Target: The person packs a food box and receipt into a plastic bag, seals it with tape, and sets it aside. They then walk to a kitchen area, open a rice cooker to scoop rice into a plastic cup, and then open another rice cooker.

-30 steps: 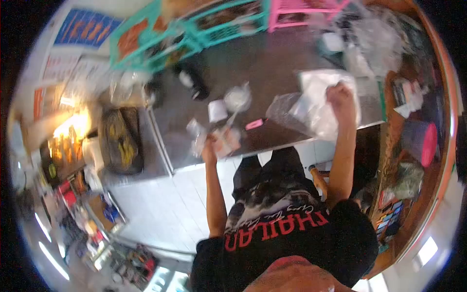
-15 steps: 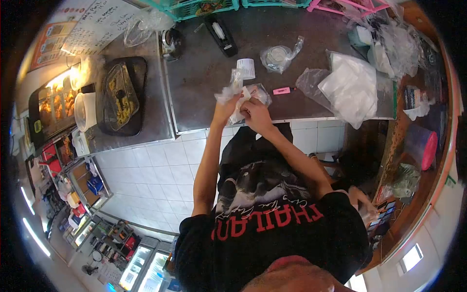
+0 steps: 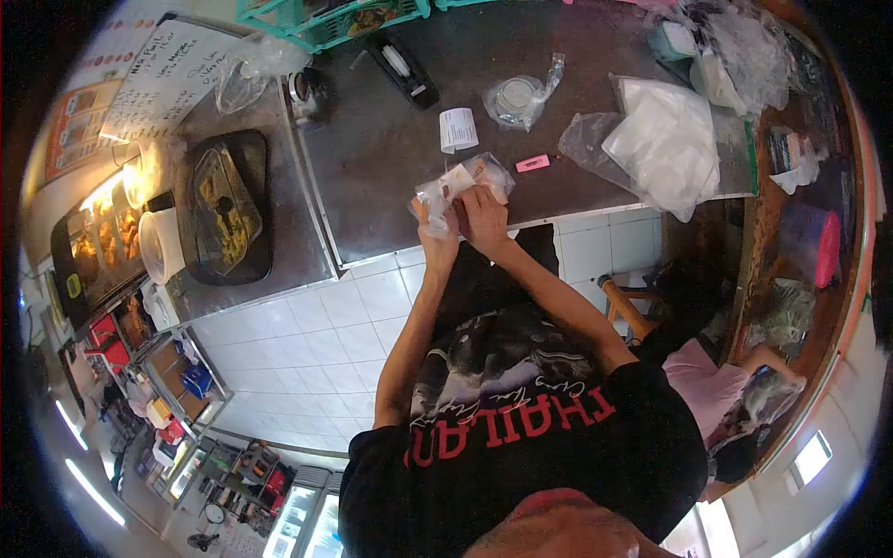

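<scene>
Near the front edge of the dark counter [image 3: 372, 205], my left hand [image 3: 439, 232] grips the left side of a clear plastic bag [image 3: 498, 175] with something white and pale inside. My right hand [image 3: 483, 216] has its fingers closed on the same bag, just right of the left one. The contents are partly hidden by my fingers. Just beyond the bag lies a printed paper slip [image 3: 458, 130]. A pink highlighter [image 3: 533, 165] rests to the right of it. Farther back is a roll of tape in clear plastic [image 3: 517, 98].
A black tape dispenser [image 3: 402, 70] lies at the back. White plastic bags [image 3: 665, 149] are piled on the right. A black tray [image 3: 226, 205] with food stands on the left, near teal baskets [image 3: 326, 20]. Another person in pink [image 3: 702, 377] is at lower right.
The bag in my hands has turned and spread, and my left hand has moved lower along it. The camera view has shifted. The other person's pink clothing and arm now show at lower right.
</scene>
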Available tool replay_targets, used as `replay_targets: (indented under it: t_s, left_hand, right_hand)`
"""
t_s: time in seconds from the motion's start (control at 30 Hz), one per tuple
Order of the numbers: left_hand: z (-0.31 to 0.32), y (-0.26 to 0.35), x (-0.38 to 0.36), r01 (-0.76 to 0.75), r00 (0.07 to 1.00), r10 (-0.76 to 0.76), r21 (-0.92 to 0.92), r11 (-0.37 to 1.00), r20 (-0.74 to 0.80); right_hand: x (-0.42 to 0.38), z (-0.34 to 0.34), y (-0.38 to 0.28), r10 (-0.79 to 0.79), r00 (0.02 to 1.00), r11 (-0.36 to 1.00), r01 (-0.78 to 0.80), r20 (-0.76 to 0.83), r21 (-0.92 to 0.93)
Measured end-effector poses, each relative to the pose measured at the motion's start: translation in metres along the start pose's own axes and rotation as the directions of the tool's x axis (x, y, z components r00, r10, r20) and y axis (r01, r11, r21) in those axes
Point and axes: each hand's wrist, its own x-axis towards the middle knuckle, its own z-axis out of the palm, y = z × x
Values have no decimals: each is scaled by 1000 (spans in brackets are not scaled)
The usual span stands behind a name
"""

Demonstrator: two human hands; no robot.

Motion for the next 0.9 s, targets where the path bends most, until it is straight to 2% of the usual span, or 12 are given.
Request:
replay_targets:
  t_s: [0.03,0.13,0.2,0.23,0.3,0.33,0.4,0.53,0.6,0.73,0.83,0.9]
  left_hand:
    - [-1,2,1,15,1000,-16,38,999,22]
    - [0,0,-1,96,995,-87,-328,940,43]
    - [-4,-8,-1,77,997,-62,-336,939,54]
    - [-5,-12,0,65,997,-48,-340,938,57]
    - [-6,-18,-2,0,997,18,-260,966,69]
    - [-7,-21,-3,-34,996,52,-217,975,76]
    - [-4,-19,-2,-68,995,86,-299,952,49]
    - [-6,-9,-5,-2,997,26,-343,939,67]
    - [-7,-13,-6,-32,997,55,-343,939,60]
    - [-2,-20,-7,-101,994,108,-226,969,18]
    - [-4,-12,-8,-42,998,49,-186,982,36]
    - [-3,-9,-8,6,1000,0,-265,964,23]
  right_hand:
    - [1,-2,-1,12,999,999,-11,-30,45]
    - [7,-17,-8,54,995,984,-39,-83,171]
    - [10,-17,-4,75,993,969,-52,-86,243]
    - [11,-17,-2,181,982,932,-155,-49,326]
    - [15,-19,-3,372,927,808,-352,54,473]
    - [16,-12,2,435,897,718,-394,72,574]
    - [18,4,15,546,827,497,-446,131,744]
    - [29,0,10,579,798,359,-435,169,826]
    - [36,-10,3,568,794,325,-459,217,827]
    - [37,-11,10,515,826,491,-505,230,710]
    - [38,-15,9,462,869,630,-462,178,624]
    - [39,-15,8,421,898,690,-410,130,596]
